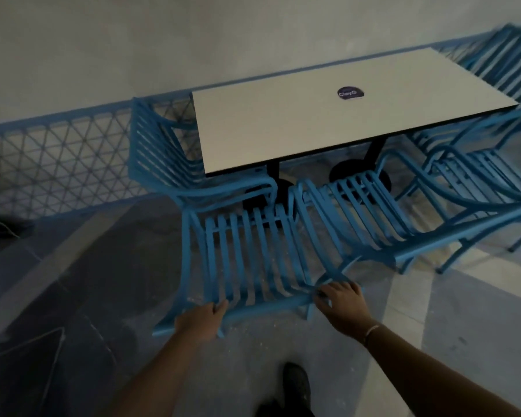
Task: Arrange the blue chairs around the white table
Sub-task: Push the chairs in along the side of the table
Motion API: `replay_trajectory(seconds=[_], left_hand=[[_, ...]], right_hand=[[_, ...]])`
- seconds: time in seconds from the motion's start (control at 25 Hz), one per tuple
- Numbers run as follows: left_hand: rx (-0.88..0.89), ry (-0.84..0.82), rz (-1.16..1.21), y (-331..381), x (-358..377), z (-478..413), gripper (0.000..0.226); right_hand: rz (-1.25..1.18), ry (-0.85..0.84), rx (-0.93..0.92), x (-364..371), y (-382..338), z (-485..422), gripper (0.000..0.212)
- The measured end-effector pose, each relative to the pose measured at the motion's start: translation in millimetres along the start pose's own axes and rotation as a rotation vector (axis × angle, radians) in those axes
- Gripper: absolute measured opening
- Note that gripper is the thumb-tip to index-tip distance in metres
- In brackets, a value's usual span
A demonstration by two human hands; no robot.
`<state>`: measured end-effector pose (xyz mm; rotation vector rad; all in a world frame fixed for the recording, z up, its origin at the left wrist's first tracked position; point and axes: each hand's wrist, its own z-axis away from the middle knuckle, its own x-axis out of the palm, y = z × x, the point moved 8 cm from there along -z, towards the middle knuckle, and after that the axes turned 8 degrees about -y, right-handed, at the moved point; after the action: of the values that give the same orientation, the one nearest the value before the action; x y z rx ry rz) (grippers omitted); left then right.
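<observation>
Left hand and right hand, set apart, clamp the nearest blue chair by its back, probably to steer it squarely; it stands on the floor at the white table, near edge.

The only writing I can read sits on the round dark sticker near the middle of the white table before me, pale letters that look like "ClayG", their end too blurred to be sure.
</observation>
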<state>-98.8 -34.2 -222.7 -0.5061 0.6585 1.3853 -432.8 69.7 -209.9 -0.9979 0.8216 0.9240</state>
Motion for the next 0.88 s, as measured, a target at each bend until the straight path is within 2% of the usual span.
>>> replay_trajectory(seconds=[0.12,0.24,0.44,0.64,0.76,0.88], left_hand=[[-0.002,0.041,0.02,2.6,1.4,6.9,0.071],[0.021,0.135,-0.006,-1.3,9.7,20.0,0.072],[-0.02,0.109,-0.007,-4.6,15.2,27.9,0.088],[-0.038,0.069,0.02,1.4,42.4,42.3,0.092],[-0.041,0.068,0.051,3.3,62.6,54.2,0.099],[-0.018,0.09,0.055,6.2,68.1,68.1,0.086]], right_hand=[[0.122,-0.17,-0.029,-1.2,5.5,-3.9,0.057],[0.179,-0.201,-0.003,7.1,13.2,-0.7,0.053],[0.191,-0.176,0.009,10.3,11.5,-1.1,0.049],[0.18,-0.124,-0.005,15.0,21.0,27.1,0.048],[0.206,-0.118,-0.018,20.0,26.8,43.8,0.058],[0.227,-0.106,-0.023,25.8,31.4,52.0,0.073]])
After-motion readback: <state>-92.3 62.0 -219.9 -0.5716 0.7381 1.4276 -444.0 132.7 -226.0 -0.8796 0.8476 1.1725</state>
